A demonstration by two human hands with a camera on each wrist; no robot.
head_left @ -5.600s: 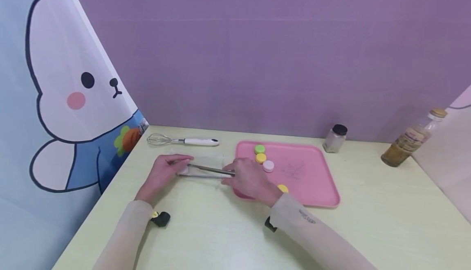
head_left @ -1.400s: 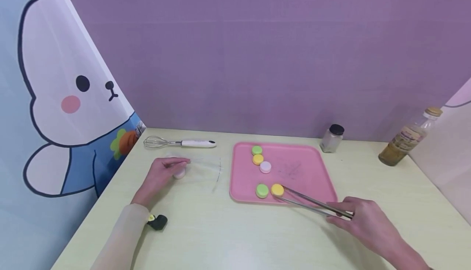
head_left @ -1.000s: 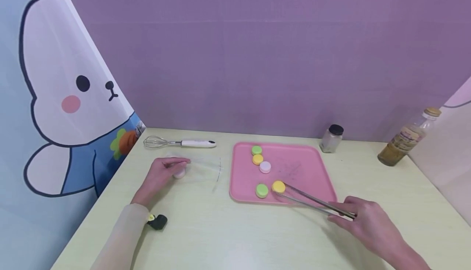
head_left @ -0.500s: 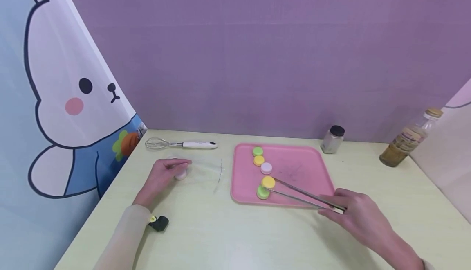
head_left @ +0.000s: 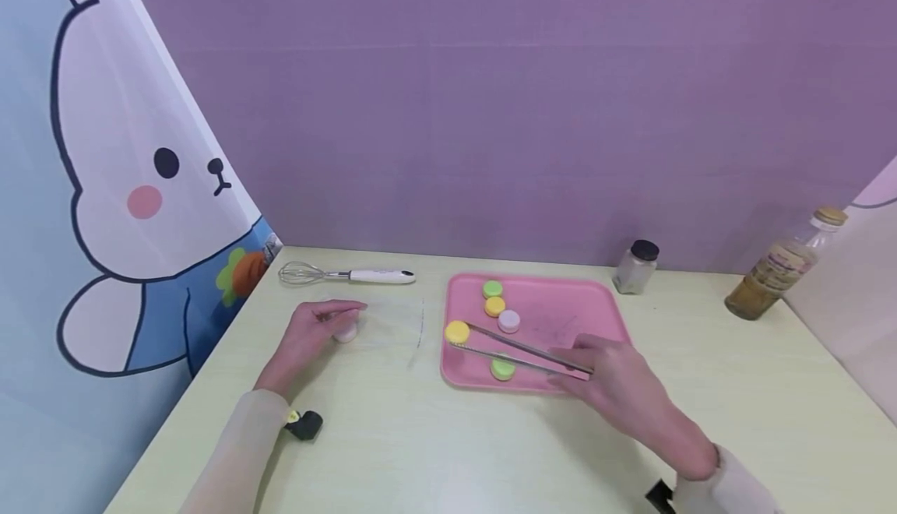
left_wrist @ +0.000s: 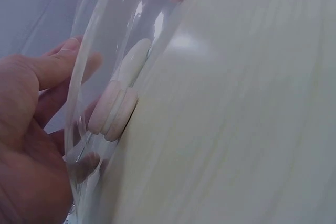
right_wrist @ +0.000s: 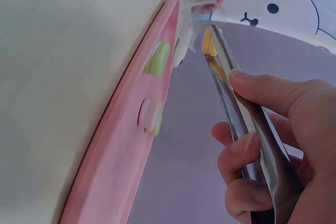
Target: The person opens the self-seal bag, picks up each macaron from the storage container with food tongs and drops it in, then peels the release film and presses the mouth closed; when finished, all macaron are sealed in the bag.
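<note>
The right hand [head_left: 617,378] grips a pair of metal tongs [head_left: 525,346], and the tips of the tongs pinch a yellow macaron [head_left: 457,332]. That macaron is lifted clear of the pink tray [head_left: 561,292] and, from the head view, lines up with the tray's left edge. The left hand [head_left: 308,339] holds a clear bag [head_left: 392,323], its fingers curled at the plastic; a pink macaron [left_wrist: 113,111] is inside, close to those fingers.

On the tray, a green macaron [head_left: 493,289], a second yellow macaron [head_left: 494,307] and a lilac macaron [head_left: 508,321] run in a slanting row from near the back left corner. A second green macaron [head_left: 502,369] sits near the front edge, beneath the tongs.

A whisk [head_left: 378,276] lies by the back left corner of the desk [head_left: 434,452]. A black-lidded jar [head_left: 634,274] stands by the back edge, right of the tray, and a bottle [head_left: 781,266] near the back right corner.
</note>
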